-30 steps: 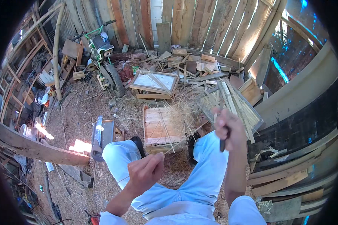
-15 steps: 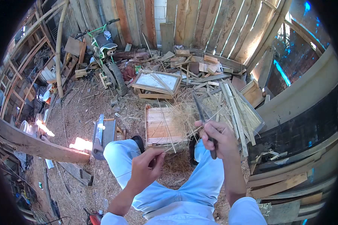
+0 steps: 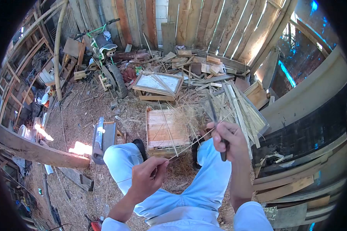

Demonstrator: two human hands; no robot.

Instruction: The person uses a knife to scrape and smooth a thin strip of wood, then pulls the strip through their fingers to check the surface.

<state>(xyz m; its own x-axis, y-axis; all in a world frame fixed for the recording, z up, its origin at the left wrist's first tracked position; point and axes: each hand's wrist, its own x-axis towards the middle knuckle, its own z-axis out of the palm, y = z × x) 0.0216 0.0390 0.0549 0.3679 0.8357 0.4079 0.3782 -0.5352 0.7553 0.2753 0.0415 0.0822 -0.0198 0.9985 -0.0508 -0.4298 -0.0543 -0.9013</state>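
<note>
My left hand (image 3: 148, 178) is closed in a pinch on a thin, pale wood or bamboo strip (image 3: 187, 147). The strip slants up across my lap to my right hand (image 3: 232, 141), and a thin end sticks out to the left of my left hand. My right hand is wrapped round the dark handle of a knife (image 3: 212, 107), its blade pointing up and away from me. Between my knees and beyond them stands a wooden crate (image 3: 165, 125) with thin strips and fine shavings (image 3: 187, 119) on it.
A hand saw (image 3: 99, 142) leans by a low stand at my left. Further off are a framed tray (image 3: 158, 82), a heap of wood offcuts (image 3: 204, 65) and a green bike (image 3: 108, 57). Long slats (image 3: 241, 111) lie at the right, and a thick beam (image 3: 42, 148) crosses the left.
My right hand and the knife have shifted slightly right and away from my left hand. More of the strip shows between the hands, and its thin end now shows left of my left hand.
</note>
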